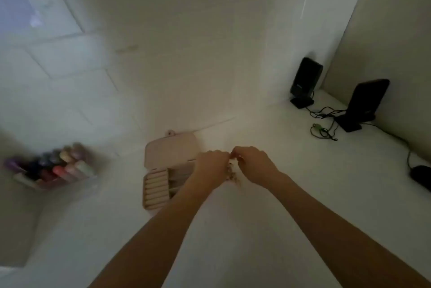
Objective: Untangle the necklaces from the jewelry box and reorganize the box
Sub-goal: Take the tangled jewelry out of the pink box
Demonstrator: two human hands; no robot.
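I see the tangle of necklaces [233, 171] just below the centre of the frame, a small pale clump hanging between my two hands, just right of the open jewelry box [163, 171]. My left hand [211, 166] and right hand [253, 164] meet knuckle to knuckle above the clump, fingers curled down and pinching it from either side; the strands themselves are too blurred to trace. The clump trails downward from the fingertips toward the white surface [256, 229], so I judge any pulling apart must go sideways, left and right. The left hand lies over the box's right edge, nearer the compartments. The box lid [170, 150] stands open behind. Further out, a rack of coloured bottles [56, 166] sits at the left, two black speakers [335, 94] with cables at the upper right, and a mouse [421, 175] at the right edge. Nothing crowds the hands.
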